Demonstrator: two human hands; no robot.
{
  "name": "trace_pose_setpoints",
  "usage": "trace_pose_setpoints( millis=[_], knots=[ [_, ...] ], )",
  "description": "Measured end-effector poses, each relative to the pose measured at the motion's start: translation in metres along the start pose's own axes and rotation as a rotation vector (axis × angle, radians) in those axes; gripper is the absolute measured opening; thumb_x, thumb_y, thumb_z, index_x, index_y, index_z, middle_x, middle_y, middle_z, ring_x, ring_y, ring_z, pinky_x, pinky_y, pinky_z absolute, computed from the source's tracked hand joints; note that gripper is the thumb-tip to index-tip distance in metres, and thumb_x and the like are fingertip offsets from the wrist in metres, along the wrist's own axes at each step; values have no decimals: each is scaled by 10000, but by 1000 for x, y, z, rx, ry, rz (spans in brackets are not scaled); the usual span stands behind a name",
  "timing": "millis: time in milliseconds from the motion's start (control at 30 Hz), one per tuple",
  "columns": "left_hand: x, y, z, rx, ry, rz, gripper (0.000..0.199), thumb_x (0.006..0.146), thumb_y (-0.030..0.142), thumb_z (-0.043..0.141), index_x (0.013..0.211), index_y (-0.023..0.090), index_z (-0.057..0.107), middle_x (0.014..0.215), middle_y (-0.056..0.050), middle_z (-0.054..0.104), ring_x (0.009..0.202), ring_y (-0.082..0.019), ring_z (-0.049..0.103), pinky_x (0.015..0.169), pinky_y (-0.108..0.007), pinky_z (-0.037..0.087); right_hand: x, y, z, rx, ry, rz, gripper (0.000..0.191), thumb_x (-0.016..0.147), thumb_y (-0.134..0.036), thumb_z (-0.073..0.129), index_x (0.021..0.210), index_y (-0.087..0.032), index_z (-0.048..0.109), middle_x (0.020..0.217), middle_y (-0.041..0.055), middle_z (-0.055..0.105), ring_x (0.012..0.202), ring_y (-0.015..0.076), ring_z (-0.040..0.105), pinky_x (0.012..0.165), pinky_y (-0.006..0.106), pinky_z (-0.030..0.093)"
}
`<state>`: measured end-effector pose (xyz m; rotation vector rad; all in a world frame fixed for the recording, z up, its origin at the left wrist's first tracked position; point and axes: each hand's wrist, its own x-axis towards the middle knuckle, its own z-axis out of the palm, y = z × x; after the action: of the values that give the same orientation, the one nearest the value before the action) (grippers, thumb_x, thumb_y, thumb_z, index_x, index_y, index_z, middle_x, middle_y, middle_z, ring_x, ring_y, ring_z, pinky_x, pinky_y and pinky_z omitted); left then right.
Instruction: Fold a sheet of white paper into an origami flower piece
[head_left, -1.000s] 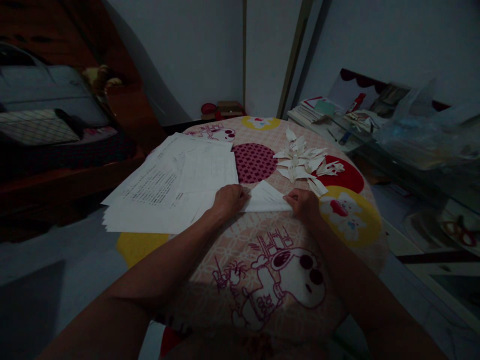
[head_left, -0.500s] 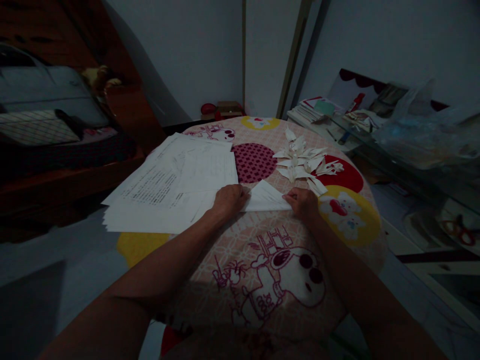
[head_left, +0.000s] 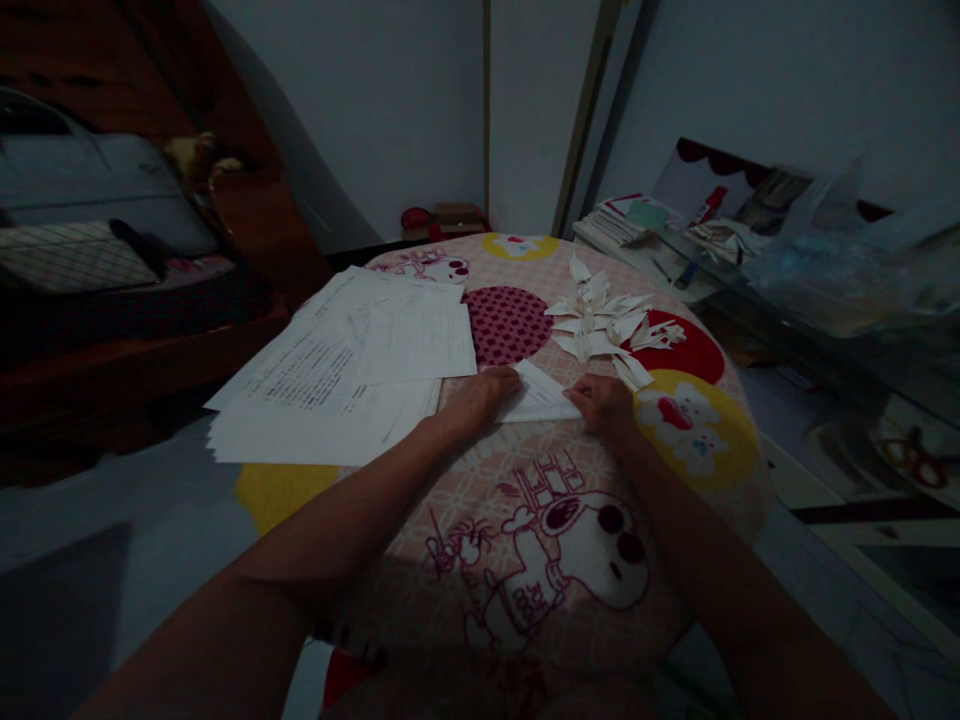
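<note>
A sheet of white paper folded into a triangle (head_left: 541, 396) lies on the round table, its peak pointing away from me. My left hand (head_left: 487, 392) covers the triangle's left part, fingers pressed together on it and their tips near the upper slope. At the right corner, my right hand (head_left: 602, 402) pinches the paper between thumb and fingers. Just beyond the right hand rest several folded paper flowers (head_left: 596, 320) with pointed petals. Left of my left hand is a stack of printed sheets (head_left: 300, 360), with a smaller sheet (head_left: 420, 340) on top.
A patterned tablecloth (head_left: 517, 570) with cartoon figures covers the table. To the right, a glass-topped cabinet (head_left: 712, 275) holds papers, a red bottle (head_left: 709, 205) and a plastic bag (head_left: 832, 260). At the left, a wooden bench (head_left: 262, 230) carries a light bag (head_left: 105, 180).
My left hand has slid rightward from the triangle's left corner onto its left slope. The right hand keeps its pinch at the right corner.
</note>
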<state>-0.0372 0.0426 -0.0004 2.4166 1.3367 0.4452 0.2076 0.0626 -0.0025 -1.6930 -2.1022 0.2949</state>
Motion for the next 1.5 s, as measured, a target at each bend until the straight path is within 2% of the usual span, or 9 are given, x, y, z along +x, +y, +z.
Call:
trace_pose_setpoints(
  millis=[333, 500, 567, 633, 700, 767, 867, 1233, 1500],
  knots=[
    [-9, 24, 1, 303, -62, 58, 414, 1004, 294, 439, 1411, 308, 513, 1447, -82, 515, 1199, -300, 491, 916, -390, 467, 2, 9, -13, -10, 0, 62, 141, 784, -315, 701, 685, -213, 692, 711, 33, 698, 702, 192, 610, 656, 299, 396],
    [-10, 26, -1, 343, -79, 60, 410, 1005, 342, 456, 1408, 291, 514, 1419, -89, 527, 1199, -295, 486, 920, -380, 477, -3, 9, -42, -56, 224, 106, 157, 854, -249, 596, 810, -153, 713, 826, 117, 710, 770, 243, 620, 706, 345, 416],
    [-11, 26, 0, 359, -79, 56, 416, 1006, 349, 453, 1416, 298, 504, 1432, -85, 517, 1206, -297, 486, 907, -379, 489, -7, -6, -45, -20, 289, -27, 215, 894, -228, 514, 881, -148, 712, 916, 135, 709, 860, 250, 624, 772, 347, 432],
    [-11, 27, 1, 376, -69, 52, 420, 1003, 353, 458, 1420, 314, 492, 1449, -73, 504, 1214, -288, 490, 913, -377, 496, -12, -27, -37, 73, 215, -226, 214, 889, -197, 499, 868, -162, 710, 895, 114, 712, 854, 226, 627, 789, 324, 440],
    [-12, 26, 2, 389, -51, 44, 400, 999, 358, 469, 1395, 321, 508, 1467, -58, 490, 1230, -274, 489, 935, -376, 497, -16, -45, -23, 107, 20, -300, 191, 877, -194, 526, 842, -167, 712, 862, 94, 718, 810, 204, 631, 743, 297, 435],
    [-13, 26, 3, 395, -41, 38, 364, 993, 364, 482, 1346, 306, 546, 1480, -50, 479, 1247, -266, 483, 953, -374, 497, -20, -57, -9, 68, -129, -269, 166, 863, -193, 555, 834, -171, 718, 851, 80, 728, 782, 191, 632, 718, 288, 418],
    [-13, 26, 2, 388, -40, 39, 354, 985, 362, 496, 1328, 299, 557, 1473, -50, 487, 1249, -268, 486, 948, -375, 504, -22, -62, 0, 3, -233, -172, 143, 836, -160, 577, 822, -176, 718, 801, 60, 731, 753, 181, 633, 693, 281, 398],
    [-13, 30, 2, 330, -25, 16, 448, 978, 390, 499, 1409, 268, 500, 1484, -81, 476, 1265, -292, 482, 965, -405, 494, -16, -57, -10, 57, -339, -22, 28, 757, -204, 681, 737, -196, 699, 759, 27, 723, 724, 161, 634, 626, 254, 383],
    [-13, 26, 4, 315, -35, 7, 472, 986, 409, 471, 1439, 275, 470, 1501, -79, 461, 1291, -285, 472, 982, -389, 484, -12, -19, -20, -27, -280, 3, 68, 703, -152, 656, 721, -166, 720, 706, 42, 691, 665, 155, 599, 637, 257, 405]
  ],
)
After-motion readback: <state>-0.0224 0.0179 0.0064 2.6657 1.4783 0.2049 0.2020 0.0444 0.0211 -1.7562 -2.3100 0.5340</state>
